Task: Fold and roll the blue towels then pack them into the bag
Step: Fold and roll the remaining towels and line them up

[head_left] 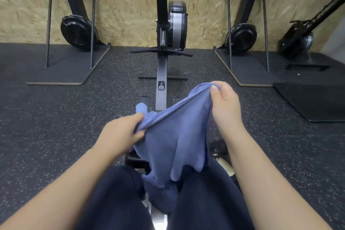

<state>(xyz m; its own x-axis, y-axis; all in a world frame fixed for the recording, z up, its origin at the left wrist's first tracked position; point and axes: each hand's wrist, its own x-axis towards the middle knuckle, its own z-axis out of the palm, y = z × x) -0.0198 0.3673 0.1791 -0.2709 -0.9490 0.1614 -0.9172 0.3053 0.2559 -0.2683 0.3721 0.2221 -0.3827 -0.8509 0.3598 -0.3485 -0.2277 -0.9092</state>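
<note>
Gym room with a chipboard wall and a dark speckled rubber floor (56, 117); a rowing machine (164, 30) stands straight ahead, its rail running toward the seated person, with further machines to either side. The person's legs, in dark trousers (115, 201), fill the lower frame.

Blue towel (171, 136): held in the air above the lap, stretched along its upper edge between the two hands, the rest hanging in loose folds so that its lower part drapes between the knees. The left hand (121, 132) grips one end of the edge with curled fingers; the right hand (224, 102), held higher, pinches the other end between thumb and fingertips.

Appearance: a plain, mid-blue, matte cloth with a slightly darker hem, unfolded and creased. A second piece of blue cloth (141, 108) lies just beyond, on the rail; whether it is rolled cannot be told.

Handling (judgement): light, limp and non-slippery; it sags wherever unsupported, so it is best taken at the corners or along the hem and kept taut while folding. No bag is visible.
</note>
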